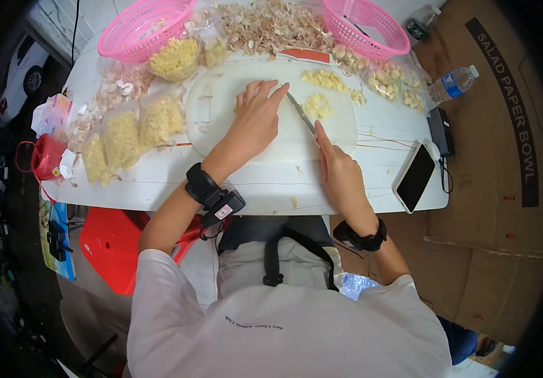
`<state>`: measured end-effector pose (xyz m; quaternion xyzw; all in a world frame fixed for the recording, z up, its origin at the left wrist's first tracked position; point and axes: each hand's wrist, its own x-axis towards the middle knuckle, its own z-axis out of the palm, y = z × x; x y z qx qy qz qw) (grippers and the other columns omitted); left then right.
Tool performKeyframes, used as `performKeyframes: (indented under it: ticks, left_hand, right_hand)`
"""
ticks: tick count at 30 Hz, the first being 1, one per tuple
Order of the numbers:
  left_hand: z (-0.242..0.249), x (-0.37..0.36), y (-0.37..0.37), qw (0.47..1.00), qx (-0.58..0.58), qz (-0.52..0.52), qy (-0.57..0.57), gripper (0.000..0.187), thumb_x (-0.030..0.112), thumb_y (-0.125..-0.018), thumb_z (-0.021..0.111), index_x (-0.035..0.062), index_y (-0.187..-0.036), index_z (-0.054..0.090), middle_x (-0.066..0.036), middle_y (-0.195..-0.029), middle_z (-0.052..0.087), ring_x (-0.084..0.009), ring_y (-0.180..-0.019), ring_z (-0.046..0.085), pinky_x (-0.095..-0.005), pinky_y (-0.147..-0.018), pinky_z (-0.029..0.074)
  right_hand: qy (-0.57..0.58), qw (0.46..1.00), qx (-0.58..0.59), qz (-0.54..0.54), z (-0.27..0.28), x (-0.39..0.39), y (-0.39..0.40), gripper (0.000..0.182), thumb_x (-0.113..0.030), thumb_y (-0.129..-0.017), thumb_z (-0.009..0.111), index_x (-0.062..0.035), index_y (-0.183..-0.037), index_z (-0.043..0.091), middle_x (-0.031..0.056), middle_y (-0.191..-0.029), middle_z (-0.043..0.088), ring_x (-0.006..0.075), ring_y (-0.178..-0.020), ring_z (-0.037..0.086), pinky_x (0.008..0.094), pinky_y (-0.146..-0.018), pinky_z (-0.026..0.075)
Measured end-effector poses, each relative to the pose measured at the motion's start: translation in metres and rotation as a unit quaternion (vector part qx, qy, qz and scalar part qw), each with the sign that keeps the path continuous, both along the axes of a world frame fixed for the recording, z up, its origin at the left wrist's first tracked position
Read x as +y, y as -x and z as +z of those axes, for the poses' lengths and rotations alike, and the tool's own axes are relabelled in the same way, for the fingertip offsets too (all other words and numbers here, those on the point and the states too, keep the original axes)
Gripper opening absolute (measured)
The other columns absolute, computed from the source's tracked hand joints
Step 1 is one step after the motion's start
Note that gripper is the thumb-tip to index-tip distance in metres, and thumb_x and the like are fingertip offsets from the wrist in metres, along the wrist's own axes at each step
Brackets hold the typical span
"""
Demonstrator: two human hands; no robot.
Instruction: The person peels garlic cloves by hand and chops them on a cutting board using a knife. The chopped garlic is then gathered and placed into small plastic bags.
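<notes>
Upper center of the frame, the left hand (pixel 255 120) is over the cutting board (pixel 296 142), fingers partly spread, near the knife (pixel 301 112). Right of it, the right hand (pixel 342 171) grips the knife's handle, the blade beside chopped garlic (pixel 318 106).

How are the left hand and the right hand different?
The left hand spreads its fingers over the white board, by the knife's tip; the right hand grips the knife at its other end. The left wristband has a box with a sticker; the right wristband shows no sticker. Both wristbands are black.
</notes>
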<state>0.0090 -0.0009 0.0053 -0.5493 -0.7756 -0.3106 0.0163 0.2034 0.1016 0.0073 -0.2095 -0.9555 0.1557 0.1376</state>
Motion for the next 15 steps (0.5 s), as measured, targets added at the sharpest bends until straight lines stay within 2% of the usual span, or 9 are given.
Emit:
performKeyframes:
  ticks: [3,6,8,11,13,15]
  left_hand:
    - [-0.002,0.001,0.002,1.0,0.003,0.002,-0.006,0.066,-0.009,-0.078,0.051,0.0057,-0.142,0.045,-0.016,-0.143,0.041,-0.0351,-0.134,0.033,-0.0482,-0.109,0.029]
    - [-0.003,0.001,0.002,1.0,0.0,0.006,-0.006,0.066,-0.009,-0.078,0.051,0.0059,-0.142,0.045,-0.016,-0.143,0.041,-0.0349,-0.134,0.033,-0.048,-0.109,0.029]
    - [-0.004,0.001,0.003,1.0,-0.004,0.007,-0.004,0.067,-0.009,-0.078,0.051,0.0059,-0.142,0.044,-0.016,-0.143,0.041,-0.0348,-0.134,0.033,-0.0479,-0.109,0.029]
    - [-0.005,0.001,0.002,1.0,0.0,0.004,0.005,0.067,-0.009,-0.078,0.051,0.0057,-0.143,0.044,-0.016,-0.143,0.041,-0.0348,-0.134,0.033,-0.0479,-0.109,0.029]
    - [-0.005,0.001,0.002,1.0,0.01,-0.006,-0.029,0.06,-0.009,-0.078,0.053,-0.0019,-0.137,0.047,-0.02,-0.137,0.045,-0.0369,-0.129,0.036,-0.0488,-0.103,0.03]
    - [-0.005,0.002,0.003,0.999,0.014,-0.005,-0.03,0.06,-0.009,-0.078,0.053,-0.002,-0.137,0.047,-0.02,-0.137,0.045,-0.037,-0.129,0.036,-0.0487,-0.103,0.031]
  right_hand:
    - [0.004,1.0,0.005,0.004,0.0,0.005,-0.002,0.061,-0.005,-0.092,0.055,-0.0135,-0.149,0.036,0.0211,-0.081,0.064,0.0405,-0.067,0.063,0.0476,-0.061,0.051]
    - [0.042,0.998,0.054,0.008,0.003,0.01,-0.006,0.059,-0.002,-0.092,0.054,-0.0116,-0.148,0.037,0.0226,-0.088,0.067,0.0401,-0.073,0.065,0.046,-0.065,0.052]
    - [0.049,0.993,0.108,-0.022,0.007,0.013,-0.008,0.057,-0.001,-0.093,0.053,-0.0099,-0.147,0.039,0.0238,-0.096,0.068,0.039,-0.08,0.067,0.0448,-0.069,0.052]
    - [0.048,0.991,0.113,-0.044,0.014,0.021,-0.011,0.055,-0.001,-0.094,0.052,-0.0095,-0.147,0.04,0.0244,-0.1,0.068,0.0389,-0.084,0.067,0.0445,-0.071,0.052]
    - [0.045,0.992,0.114,-0.029,0.015,0.024,-0.013,0.055,-0.001,-0.094,0.053,-0.0095,-0.147,0.04,0.024,-0.099,0.068,0.039,-0.083,0.067,0.0443,-0.071,0.052]
    - [0.042,0.993,0.113,-0.012,0.015,0.027,-0.014,0.056,0.0,-0.093,0.053,-0.0095,-0.147,0.04,0.0237,-0.097,0.068,0.0391,-0.082,0.067,0.044,-0.071,0.052]
